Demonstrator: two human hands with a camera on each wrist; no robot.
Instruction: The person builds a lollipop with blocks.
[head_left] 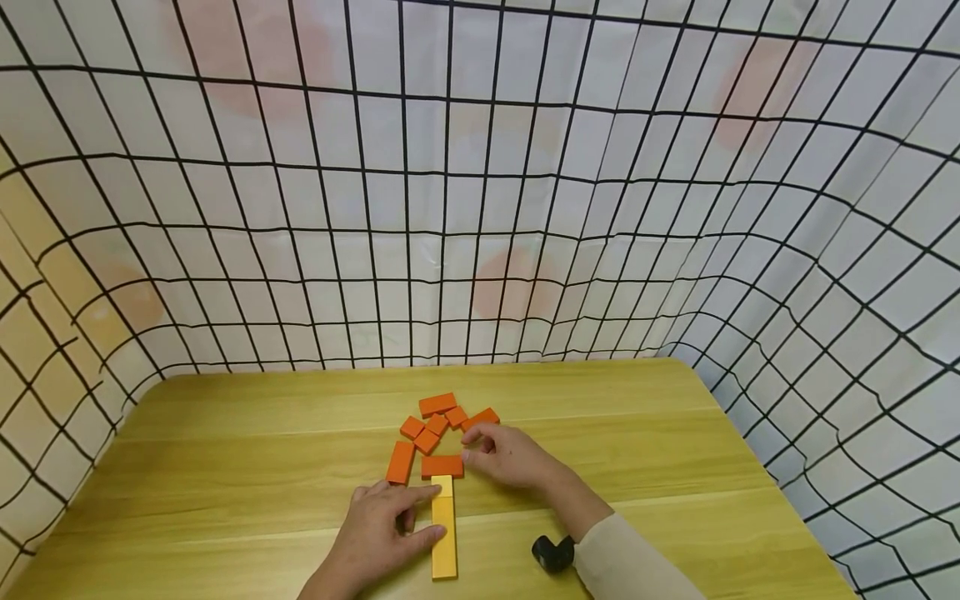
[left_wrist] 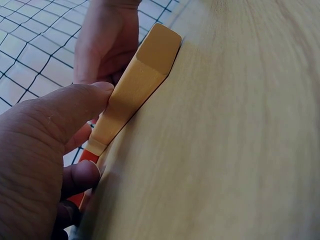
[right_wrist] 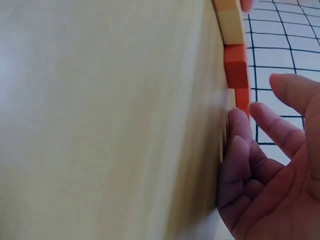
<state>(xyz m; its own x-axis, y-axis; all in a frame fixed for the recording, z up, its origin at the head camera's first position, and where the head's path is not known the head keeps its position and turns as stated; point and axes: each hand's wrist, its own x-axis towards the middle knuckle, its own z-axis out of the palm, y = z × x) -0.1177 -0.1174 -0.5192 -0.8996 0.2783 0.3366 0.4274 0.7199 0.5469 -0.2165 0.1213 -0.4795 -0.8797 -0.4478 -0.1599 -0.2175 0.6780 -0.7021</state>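
Note:
A long yellow block (head_left: 444, 546) lies lengthwise on the table, with a short pale yellow block (head_left: 442, 486) at its far end. Against the left side of this row rest the thumb and forefinger of my left hand (head_left: 378, 533); the thumb on the block's side (left_wrist: 127, 92) also shows in the left wrist view. An orange block (head_left: 441, 466) lies crosswise just beyond the yellow ones. My right hand (head_left: 513, 458) hovers at its right end, fingers loosely bent, nothing visible in them. Its fingertips are close to another orange block (head_left: 482, 418), partly covering it.
Several more orange blocks lie beyond, among them a tilted one (head_left: 438, 405) at the back and one (head_left: 401, 462) at the left. A black angled object (head_left: 552, 554) is by the right sleeve. Black wire mesh (head_left: 442, 279) surrounds the wooden table (head_left: 225, 500).

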